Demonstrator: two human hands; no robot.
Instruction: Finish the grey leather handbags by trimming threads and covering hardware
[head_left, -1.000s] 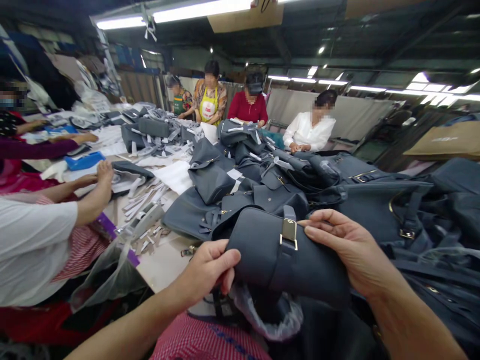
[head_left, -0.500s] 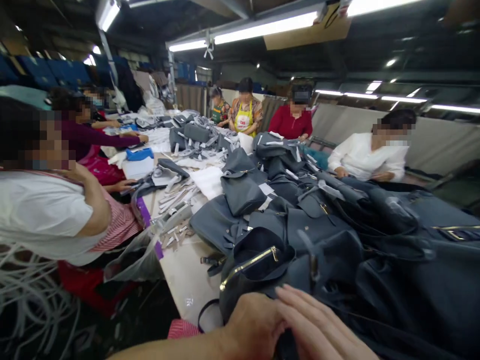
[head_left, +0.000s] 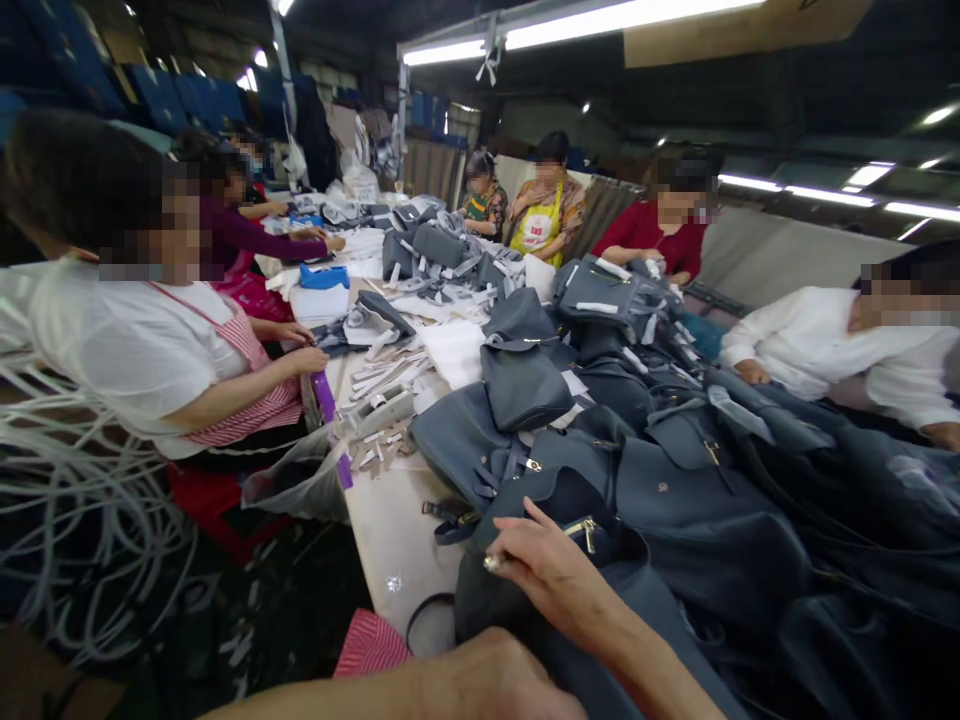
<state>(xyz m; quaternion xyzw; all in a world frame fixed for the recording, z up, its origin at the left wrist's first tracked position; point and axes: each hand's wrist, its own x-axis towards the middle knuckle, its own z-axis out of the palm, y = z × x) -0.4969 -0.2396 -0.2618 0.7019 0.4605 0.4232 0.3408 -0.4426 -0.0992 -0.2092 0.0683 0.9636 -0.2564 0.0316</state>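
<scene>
My right hand (head_left: 551,570) reaches in from the lower right and lies on a blue-grey leather bag (head_left: 525,610) at the table's near edge. Its fingers curl over the bag's top edge, and something small and shiny shows at the fingertips. A gold buckle (head_left: 581,528) sits just right of that hand. My left hand (head_left: 487,685) is at the bottom edge, pressed against the same bag, with only its back showing and the fingers hidden. A dark strap loop (head_left: 427,615) hangs off the bag over the table edge.
Several more blue-grey bags (head_left: 675,480) are heaped across the long table (head_left: 390,540). White paper strips (head_left: 382,385) litter its left side. A person in a white shirt and striped apron (head_left: 150,350) works at the left; others sit along both sides. White cords (head_left: 82,500) hang lower left.
The view has swung left and down the table. My right hand has moved forward onto the bag's top near the buckle, and my left hand has dropped to the frame's bottom edge.
</scene>
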